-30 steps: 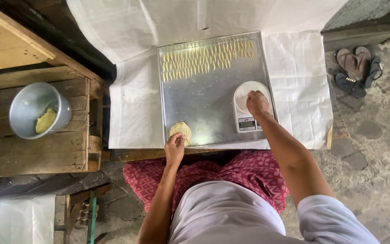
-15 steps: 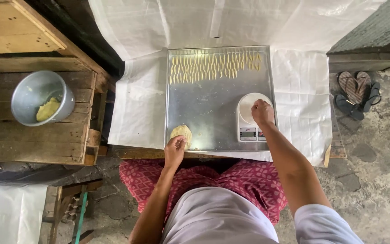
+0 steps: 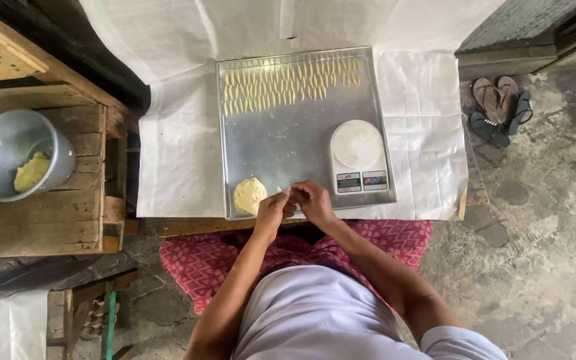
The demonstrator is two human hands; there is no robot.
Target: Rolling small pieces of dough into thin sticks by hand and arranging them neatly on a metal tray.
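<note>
Head cam, looking straight down: both hands meet at the metal tray's (image 3: 281, 140) near edge, the left hand (image 3: 273, 212) and right hand (image 3: 313, 200) pinching a tiny bit of dough between their fingertips. The yellow dough lump (image 3: 250, 195) sits just left of them, nearest the left hand. The white kitchen scale (image 3: 359, 157) fills the near-right corner, and rows of thin dough strips (image 3: 288, 83) run along the far edge.

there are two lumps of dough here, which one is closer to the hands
The pale round dough lump on the metal tray, just beside the left hand. The other sits far off in the metal pot.
</note>
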